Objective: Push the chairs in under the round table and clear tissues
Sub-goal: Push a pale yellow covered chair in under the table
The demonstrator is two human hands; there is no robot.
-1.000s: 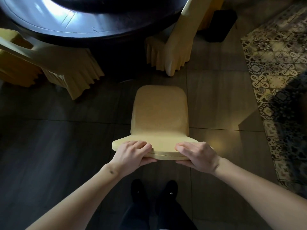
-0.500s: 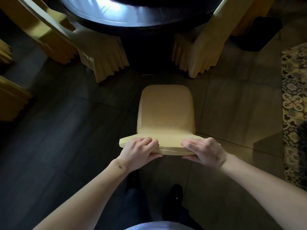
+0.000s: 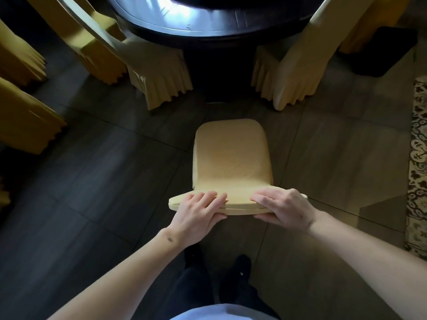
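A chair (image 3: 231,158) in a yellow fabric cover stands on the floor in front of me, its seat pointing toward the dark round table (image 3: 203,19) at the top. My left hand (image 3: 198,209) grips the top edge of the chair's back on the left. My right hand (image 3: 284,206) grips the same edge on the right. A gap of bare floor lies between the seat's front and the table. No tissues are visible.
Two covered chairs flank the gap at the table, one on the left (image 3: 159,72) and one on the right (image 3: 293,72). More yellow chairs (image 3: 25,116) stand at the far left. A patterned rug (image 3: 418,169) runs along the right edge. A dark box (image 3: 383,51) sits at upper right.
The view has swung left and the table and flanking chairs now sit more centred ahead. Both hands keep their grip on the chair back.
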